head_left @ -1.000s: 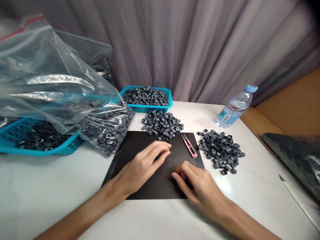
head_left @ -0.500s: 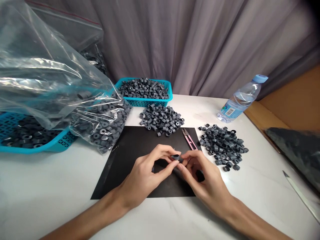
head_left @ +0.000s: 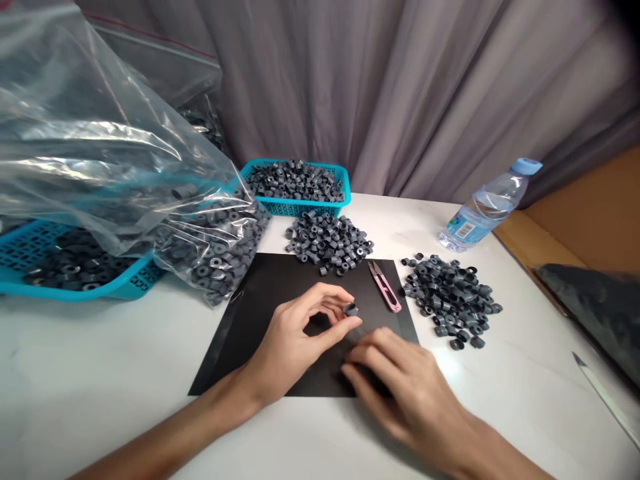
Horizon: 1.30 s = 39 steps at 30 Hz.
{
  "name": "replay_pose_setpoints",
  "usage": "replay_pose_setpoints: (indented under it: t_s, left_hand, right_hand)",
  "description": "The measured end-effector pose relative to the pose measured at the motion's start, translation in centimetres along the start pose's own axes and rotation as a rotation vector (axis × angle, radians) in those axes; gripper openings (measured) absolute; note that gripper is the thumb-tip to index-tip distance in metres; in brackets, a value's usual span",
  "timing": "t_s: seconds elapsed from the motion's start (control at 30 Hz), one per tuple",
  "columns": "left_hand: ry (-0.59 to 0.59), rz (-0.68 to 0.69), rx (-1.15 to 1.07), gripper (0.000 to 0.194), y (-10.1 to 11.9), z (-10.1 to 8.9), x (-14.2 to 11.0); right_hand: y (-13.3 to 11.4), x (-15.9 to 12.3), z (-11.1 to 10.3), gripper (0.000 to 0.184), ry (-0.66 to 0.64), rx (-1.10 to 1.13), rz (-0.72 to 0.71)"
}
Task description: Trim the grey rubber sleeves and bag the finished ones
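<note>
A small dark grey plastic ring [head_left: 351, 310] is pinched between the thumb and fingers of my left hand [head_left: 295, 340], held above a black mat [head_left: 250, 320]. My right hand [head_left: 400, 380] is lower and to the right, over the mat's front right part. Its fingers are curled in with the tips close together, slightly blurred; anything between them is hidden. Beyond my right hand lie pink-handled thread snips [head_left: 385, 287] on the mat. A pile of grey rings [head_left: 453, 297] sits right of the mat, and another pile of grey pieces [head_left: 330, 241] lies at its back edge.
A blue basket [head_left: 300, 203] full of grey pieces stands at the back. On the left, a clear plastic bag [head_left: 220, 247] of pieces leans over another blue basket [head_left: 115, 290]. A tilted-looking water bottle [head_left: 485, 210], a pointed blade-like strip [head_left: 600, 393] and cardboard [head_left: 590, 207] are at right.
My right hand has come away from the ring and moved down toward me. The left hand keeps the ring in nearly the same place. The view has shifted slightly.
</note>
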<state>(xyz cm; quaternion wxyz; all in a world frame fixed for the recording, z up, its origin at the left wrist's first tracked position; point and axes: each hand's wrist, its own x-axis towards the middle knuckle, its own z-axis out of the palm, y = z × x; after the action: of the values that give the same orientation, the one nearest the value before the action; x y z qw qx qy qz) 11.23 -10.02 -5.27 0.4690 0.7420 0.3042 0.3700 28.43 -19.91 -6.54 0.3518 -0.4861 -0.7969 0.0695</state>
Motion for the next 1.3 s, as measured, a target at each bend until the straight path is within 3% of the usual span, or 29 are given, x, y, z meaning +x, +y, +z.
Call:
replay_pose_setpoints:
  t_s: [0.13,0.23,0.53,0.7,0.87,0.97,1.17,1.3]
  left_hand:
    - [0.002,-0.018,-0.017,0.020,0.1,-0.1,0.2]
    - [0.007,-0.040,-0.037,0.021,0.1,-0.2,0.3]
    - [0.014,-0.044,-0.050,0.021,0.0,-0.2,0.4]
    - [0.027,0.022,0.125,0.020,-0.1,-1.0,1.1]
    - [0.157,0.095,0.442,0.015,-1.2,-3.7,2.5]
    - [0.206,0.175,0.613,0.010,-2.0,-4.9,3.2]
    - [0.139,0.253,0.715,0.009,-2.9,-5.3,3.9]
    - [0.102,0.283,0.784,0.014,-3.3,-5.3,3.9]
  right_hand:
    - [-1.3,0.1,0.4,0.039,-0.124,-0.188,-0.188]
    - [-1.4,0.2,0.7,0.040,-0.181,-0.190,-0.206]
    - [-0.8,-0.1,1.2,0.044,-0.179,-0.116,-0.183]
    - [-0.8,0.4,1.1,0.038,-0.164,-0.149,-0.268]
    - [-0.6,0.5,1.5,0.032,-0.048,-0.144,-0.322]
    - [-0.5,0.4,1.9,0.029,-0.026,-0.091,-0.287]
    - [-0.2,0.8,1.8,0.034,0.009,-0.024,-0.158]
    - [1.6,2.9,1.2,0.032,0.066,-0.048,-0.065]
